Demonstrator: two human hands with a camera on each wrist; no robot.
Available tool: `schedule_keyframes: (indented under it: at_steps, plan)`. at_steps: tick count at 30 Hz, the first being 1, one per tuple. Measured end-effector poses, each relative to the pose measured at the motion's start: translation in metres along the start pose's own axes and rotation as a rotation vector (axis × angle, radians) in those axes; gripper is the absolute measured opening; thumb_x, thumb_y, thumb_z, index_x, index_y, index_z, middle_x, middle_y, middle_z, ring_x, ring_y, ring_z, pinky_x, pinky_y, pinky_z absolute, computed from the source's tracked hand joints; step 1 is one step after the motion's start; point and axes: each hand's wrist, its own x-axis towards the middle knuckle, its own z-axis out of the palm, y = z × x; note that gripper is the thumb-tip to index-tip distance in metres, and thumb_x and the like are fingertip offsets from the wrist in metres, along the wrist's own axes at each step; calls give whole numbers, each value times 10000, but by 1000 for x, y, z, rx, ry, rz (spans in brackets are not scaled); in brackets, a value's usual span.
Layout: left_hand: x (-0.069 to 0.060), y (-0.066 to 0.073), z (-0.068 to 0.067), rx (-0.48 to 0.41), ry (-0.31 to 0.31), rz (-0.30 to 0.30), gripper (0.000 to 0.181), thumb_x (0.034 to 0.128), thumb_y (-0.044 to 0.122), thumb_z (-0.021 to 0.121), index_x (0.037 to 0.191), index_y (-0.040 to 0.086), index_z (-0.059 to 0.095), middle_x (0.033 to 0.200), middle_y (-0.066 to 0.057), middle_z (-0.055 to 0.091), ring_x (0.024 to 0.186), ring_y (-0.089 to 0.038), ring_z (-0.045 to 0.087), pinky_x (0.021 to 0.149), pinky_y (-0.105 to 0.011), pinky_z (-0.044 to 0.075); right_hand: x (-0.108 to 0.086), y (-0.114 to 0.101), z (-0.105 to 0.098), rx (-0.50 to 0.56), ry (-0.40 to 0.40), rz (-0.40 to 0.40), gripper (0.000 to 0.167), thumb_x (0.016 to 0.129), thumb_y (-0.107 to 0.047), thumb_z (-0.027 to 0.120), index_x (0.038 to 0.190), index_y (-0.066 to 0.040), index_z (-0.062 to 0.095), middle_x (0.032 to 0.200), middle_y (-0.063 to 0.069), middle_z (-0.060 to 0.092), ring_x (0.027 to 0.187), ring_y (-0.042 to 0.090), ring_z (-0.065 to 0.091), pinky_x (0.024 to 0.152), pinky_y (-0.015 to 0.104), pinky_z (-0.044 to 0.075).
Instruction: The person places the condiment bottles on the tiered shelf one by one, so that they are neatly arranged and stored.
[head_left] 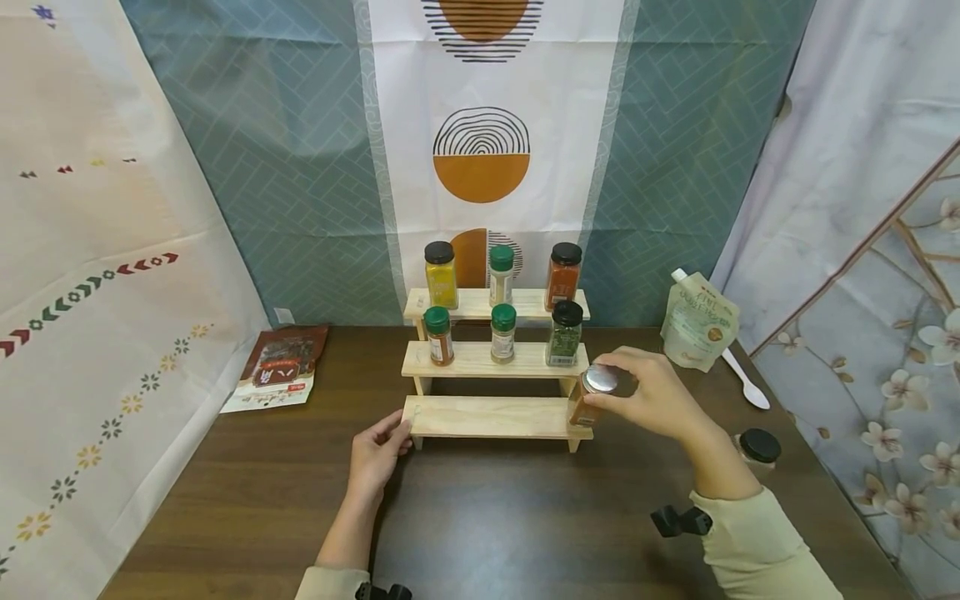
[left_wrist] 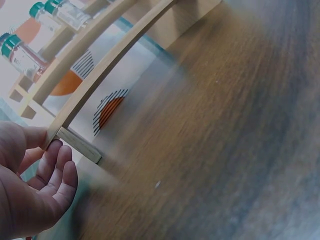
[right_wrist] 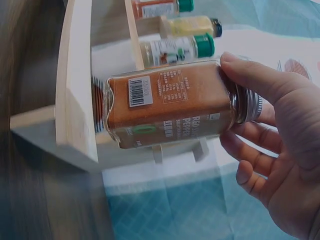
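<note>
My right hand [head_left: 654,393] grips a square glass spice jar [right_wrist: 172,102] of orange-brown powder by its neck, below the silver lid. The jar is at the right end of the lowest step of a three-tier wooden rack [head_left: 483,417]; whether its base touches the wood I cannot tell. With thumb and fingers, my left hand [head_left: 377,454] pinches the left end of that same step. Green-capped jars [head_left: 502,343] and a black-capped jar of green herbs [head_left: 564,340] stand on the middle tier. Yellow [head_left: 442,279], green-capped and red-orange [head_left: 562,279] jars line the top tier.
A black-lidded jar [head_left: 759,447] stands by my right forearm. Farther back on the right are a pale green spouted pouch [head_left: 699,323] and a white spoon [head_left: 748,387]. A dark red packet [head_left: 279,367] lies at the back left. Cloth hangs behind the table.
</note>
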Motion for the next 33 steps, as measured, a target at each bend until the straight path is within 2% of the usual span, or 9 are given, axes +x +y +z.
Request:
schedule_keyframes:
  at_steps: [10,18,24,29,33]
  plan:
    - [-1,0,-2,5,6,5,336,975,85,689,1282,-51,664,888,-115,704,743,-171,666,670,-228,572,21,-20,17,37,-45,-33,439,732,-271,933,1082,-77,752,956,-7,696,800,135,605,673,331,521]
    - [-1,0,0,5,-2,7,335,975,95,693,1275,-51,669,893,-105,708,747,-170,668,670,-227,571,31,-30,29,24,-101,-4,465,749,-314,922,1101,-65,749,974,13,696,818,155,618,688,380,533]
    - [-1,1,0,-5,-1,0,327,972,81,692,1271,-48,672,875,-95,702,744,-178,670,671,-236,577,37,-34,39,30,-101,-37,489,731,-302,932,1099,-41,745,983,38,700,831,162,628,701,415,551]
    - [-2,2,0,-6,-7,9,339,975,85,690,1278,-63,661,882,-105,702,738,-163,669,669,-234,575,44,-39,47,14,-109,-56,483,733,-316,928,1104,-68,743,1009,38,709,865,166,637,746,392,515]
    - [-3,3,-1,-7,-12,11,356,974,94,693,1288,-71,651,881,-109,702,737,-158,665,670,-233,573,49,-43,55,-1,-111,-46,499,735,-347,924,1117,-82,743,1058,46,715,919,186,653,781,439,505]
